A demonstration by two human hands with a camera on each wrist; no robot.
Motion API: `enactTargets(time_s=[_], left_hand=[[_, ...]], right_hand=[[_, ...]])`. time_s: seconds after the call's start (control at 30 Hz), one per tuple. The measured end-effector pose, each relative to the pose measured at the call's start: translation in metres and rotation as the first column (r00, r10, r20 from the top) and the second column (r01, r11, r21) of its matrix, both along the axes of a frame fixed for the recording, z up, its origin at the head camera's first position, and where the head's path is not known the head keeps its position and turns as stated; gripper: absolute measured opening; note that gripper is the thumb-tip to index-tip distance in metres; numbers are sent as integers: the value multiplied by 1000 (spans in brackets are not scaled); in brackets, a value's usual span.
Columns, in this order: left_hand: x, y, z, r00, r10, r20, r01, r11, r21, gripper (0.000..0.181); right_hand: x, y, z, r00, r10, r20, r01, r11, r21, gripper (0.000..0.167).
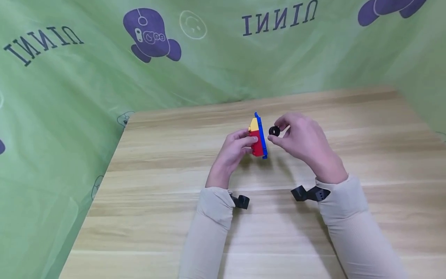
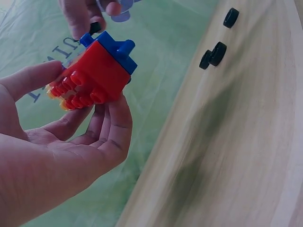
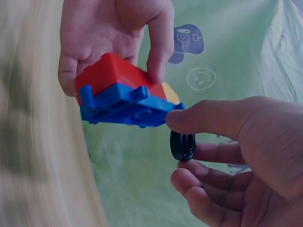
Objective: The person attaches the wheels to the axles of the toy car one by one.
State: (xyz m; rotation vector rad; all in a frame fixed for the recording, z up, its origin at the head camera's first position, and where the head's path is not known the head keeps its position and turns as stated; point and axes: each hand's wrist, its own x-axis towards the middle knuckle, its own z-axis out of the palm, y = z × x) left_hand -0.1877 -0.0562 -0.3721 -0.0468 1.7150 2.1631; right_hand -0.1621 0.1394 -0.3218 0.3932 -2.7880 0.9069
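My left hand (image 1: 230, 149) grips a toy brick vehicle by its red block (image 1: 257, 148), with thumb and fingers on opposite sides. A yellow sloped block (image 1: 254, 124) adjoins the red one. The vehicle is turned on its side, so its blue base (image 3: 128, 106) with short axle pegs faces my right hand (image 1: 308, 141). Between thumb and fingertips that hand pinches a small black wheel (image 3: 182, 145). In the head view a narrow gap separates wheel and base. From the right wrist, the wheel appears just below a peg at the yellow end.
Several black wheels, among them one standing apart (image 2: 231, 17) and a larger one (image 2: 218, 53) beside a smaller, are on the wooden table (image 1: 156, 217). A green printed cloth (image 1: 87, 89) hangs behind and left of the table. Black wrist mounts (image 1: 240, 201) sit at both cuffs.
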Motion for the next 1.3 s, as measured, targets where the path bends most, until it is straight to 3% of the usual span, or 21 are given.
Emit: enactTargets(time_s=[0.33, 0.57, 0.73, 0.97, 1.3], left_hand=[[1, -1, 0, 1000, -17, -22, 16, 1000, -20, 35], [2, 1, 4, 999, -35, -36, 35, 999, -9, 34], [2, 1, 5, 998, -49, -34, 48, 999, -8, 33], [3, 0, 4, 997, -68, -44, 67, 998, -13, 37], [4, 1, 3, 995, -78, -57, 79, 997, 14, 35]], right_hand=[[3, -4, -4, 990, -8, -144, -3, 997, -80, 26], [0, -5, -10, 946, -12, -323, -37, 989, -147, 27], [-2, -10, -13, 923, 2, -386, -75, 982, -173, 30], [-4, -16, -20, 905, 17, -426, -111, 974, -198, 33], [-4, -22, -22, 901, 22, -432, -124, 970, -208, 34]])
